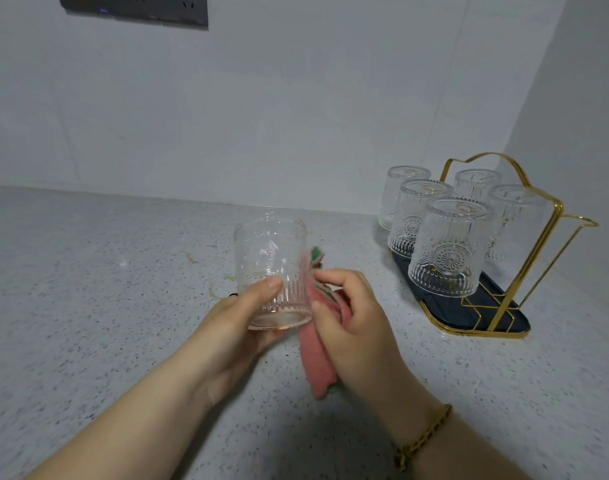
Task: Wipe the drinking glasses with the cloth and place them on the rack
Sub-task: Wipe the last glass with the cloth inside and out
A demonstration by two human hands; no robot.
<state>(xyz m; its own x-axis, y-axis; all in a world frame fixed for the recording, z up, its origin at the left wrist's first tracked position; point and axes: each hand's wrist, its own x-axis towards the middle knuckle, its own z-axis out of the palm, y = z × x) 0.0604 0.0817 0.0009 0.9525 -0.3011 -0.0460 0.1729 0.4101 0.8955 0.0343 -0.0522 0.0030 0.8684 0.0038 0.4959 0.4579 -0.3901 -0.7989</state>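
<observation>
My left hand grips a clear embossed drinking glass above the counter, with its thick base toward me and its mouth pointing away. My right hand holds a pink cloth with green trim against the glass's right side. At the right stands the gold wire rack on a dark tray. Several matching glasses sit upside down on it, the nearest glass at its front left. The front right spot on the rack holds nothing.
The speckled grey counter runs to a white wall behind and a side wall close behind the rack. A dark socket panel is mounted high on the wall. A gold bracelet is on my right wrist.
</observation>
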